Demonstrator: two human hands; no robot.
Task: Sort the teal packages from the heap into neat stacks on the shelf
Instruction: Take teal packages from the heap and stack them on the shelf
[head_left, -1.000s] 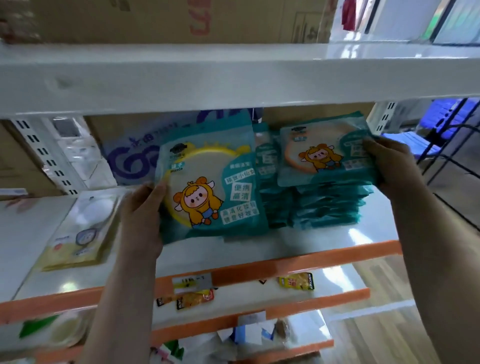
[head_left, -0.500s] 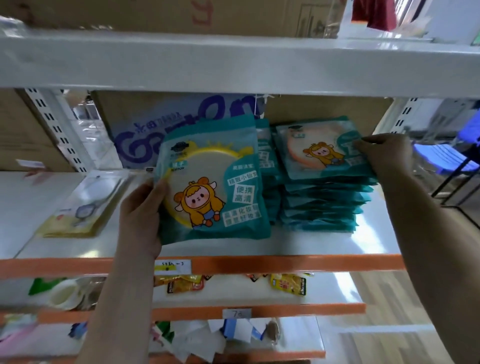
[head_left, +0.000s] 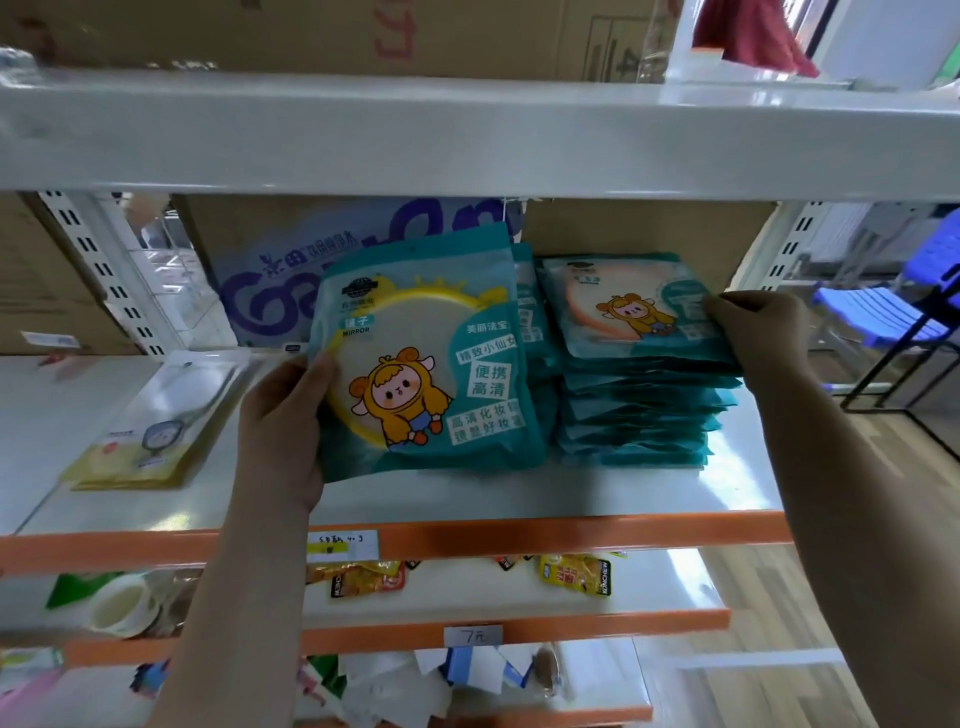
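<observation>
Comparing with a second ago: the top package in the right hand was tilted up clear of the stack; now it lies flat on that stack, at 2 o'clock from frame centre, edges roughly in line with those below. So that one reads as placed, with the release pending. The right hand enters from 3 o'clock with the forearm running down toward 5. Its fingers curl over the package's right edge, so it looks like a grip that hasn't let go. The left hand is unchanged: up from 7 o'clock, thumb on the front face, clamped on the left edge of a second teal package. That one is held near upright above the shelf, at 9 o'clock of the stack. More teal packages sit behind it, partly hidden. Likely next: right lets go, then the left-hand one goes on top or starts a new pile.
</observation>
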